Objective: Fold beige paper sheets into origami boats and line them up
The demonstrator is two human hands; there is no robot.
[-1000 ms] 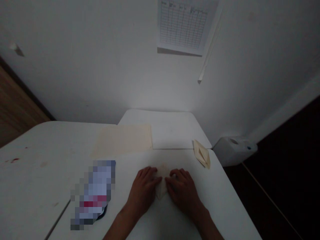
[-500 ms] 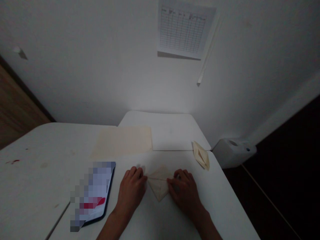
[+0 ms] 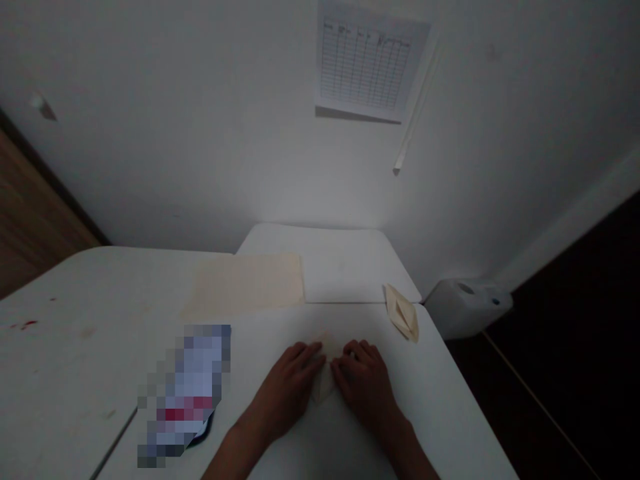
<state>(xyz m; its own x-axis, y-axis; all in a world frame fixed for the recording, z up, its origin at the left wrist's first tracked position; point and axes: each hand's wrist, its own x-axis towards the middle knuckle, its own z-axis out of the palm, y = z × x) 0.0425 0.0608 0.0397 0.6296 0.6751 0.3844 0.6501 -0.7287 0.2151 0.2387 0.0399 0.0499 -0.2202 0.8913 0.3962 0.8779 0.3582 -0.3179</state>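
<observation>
Dim light greys the plain wall (image 3: pixel 225 147) behind a white table (image 3: pixel 450 413). On it, the left hand (image 3: pixel 293 380) and right hand (image 3: pixel 364 373) are close together, fingers bent over opposite sides of a small folded paper (image 3: pixel 325 387); whether either pinches it or merely presses, I cannot tell. Uneven pressure could skew a crease, I'd judge, and a stronger pull from one hand might slide or tear it. Beyond the right hand, to its right, lies a second folded piece (image 3: pixel 403 315); left of the left hand, a pixelated phone (image 3: pixel 197 373); farther past that hand, a flat sheet (image 3: pixel 245 285).
</observation>
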